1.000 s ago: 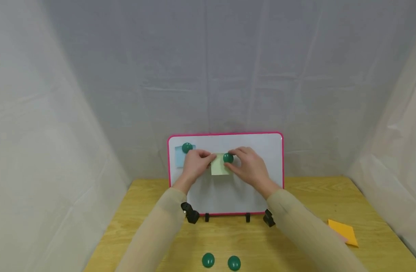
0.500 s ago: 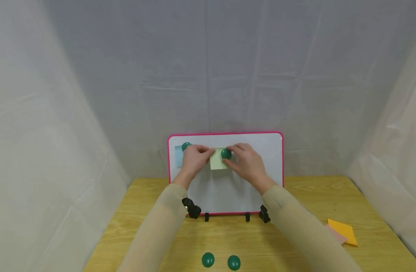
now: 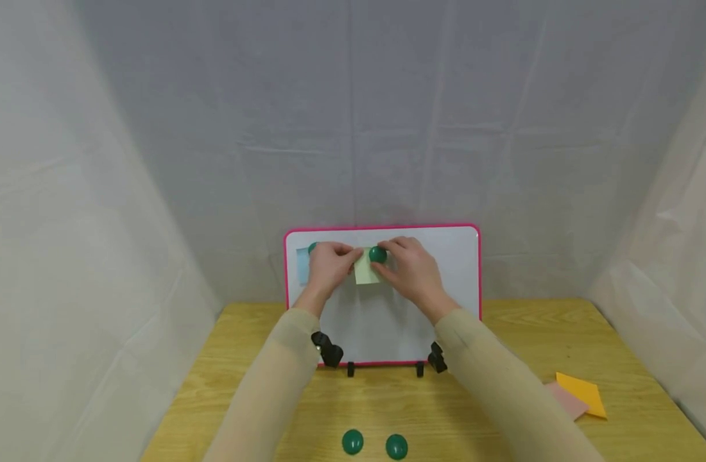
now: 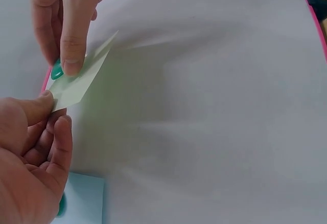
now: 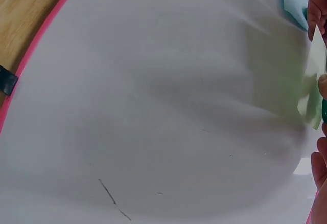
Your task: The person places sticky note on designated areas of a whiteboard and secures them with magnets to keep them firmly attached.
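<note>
A pale green sticky note [image 3: 365, 274] is held before the upper middle of a pink-rimmed whiteboard [image 3: 382, 333]. My left hand [image 3: 328, 268] pinches the note's left edge between thumb and fingers. With thumb and fingers, my right hand [image 3: 415, 269] grips a round green magnet [image 3: 378, 255] against the note's upper right part. In the left wrist view, the note [image 4: 84, 83] tilts away from the board, its lower edge standing off the surface. Behind my left hand, a blue sticky note [image 3: 302, 268] hangs under another green magnet [image 3: 312, 246], both partly hidden.
Two green magnets [image 3: 353, 441] lie on the wooden table [image 3: 243, 385] near the front. An orange sheet [image 3: 585, 393] and a pink sheet [image 3: 568, 402] overlap at the right, beside my right sleeve. Black feet [image 3: 350, 369] support the board. Pale sheeting surrounds the table.
Both hands have raised the pale green note and its magnet, and the right hand has drifted left. The left hand now covers more of the blue note and its magnet.
</note>
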Motion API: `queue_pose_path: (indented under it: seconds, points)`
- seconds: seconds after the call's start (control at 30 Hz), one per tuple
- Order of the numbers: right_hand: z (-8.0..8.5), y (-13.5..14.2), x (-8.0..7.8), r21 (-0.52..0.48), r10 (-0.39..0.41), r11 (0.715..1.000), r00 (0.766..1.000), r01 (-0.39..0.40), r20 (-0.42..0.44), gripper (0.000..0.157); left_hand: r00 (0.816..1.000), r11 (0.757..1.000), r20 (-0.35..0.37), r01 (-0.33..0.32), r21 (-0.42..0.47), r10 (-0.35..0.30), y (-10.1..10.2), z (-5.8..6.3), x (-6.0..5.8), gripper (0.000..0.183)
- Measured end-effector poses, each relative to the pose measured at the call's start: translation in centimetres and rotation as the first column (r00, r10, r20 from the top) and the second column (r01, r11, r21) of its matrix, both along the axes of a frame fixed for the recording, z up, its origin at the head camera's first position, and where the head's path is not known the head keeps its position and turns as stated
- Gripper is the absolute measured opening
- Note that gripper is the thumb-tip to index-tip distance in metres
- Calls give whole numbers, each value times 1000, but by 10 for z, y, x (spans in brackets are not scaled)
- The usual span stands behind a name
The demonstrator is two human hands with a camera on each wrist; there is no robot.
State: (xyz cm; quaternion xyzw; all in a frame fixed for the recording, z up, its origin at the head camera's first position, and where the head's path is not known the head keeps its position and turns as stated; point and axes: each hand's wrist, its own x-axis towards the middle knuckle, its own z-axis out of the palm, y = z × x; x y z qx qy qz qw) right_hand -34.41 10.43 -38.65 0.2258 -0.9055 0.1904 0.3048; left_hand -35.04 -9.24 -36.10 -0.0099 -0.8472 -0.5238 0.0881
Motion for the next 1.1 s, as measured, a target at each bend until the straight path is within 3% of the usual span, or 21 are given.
queue_pose_path:
  seconds: [0.2,1.1]
  points:
    - [4,-6,-3,29,-15,999,1000,15,17,45,999,1000,-28,-16,-3,16,-1,1,1,29]
    - [10,-27,-7,78,-70,995,997,67,30,48,996,996,-19,-88,-35,87,-9,0,-5,32]
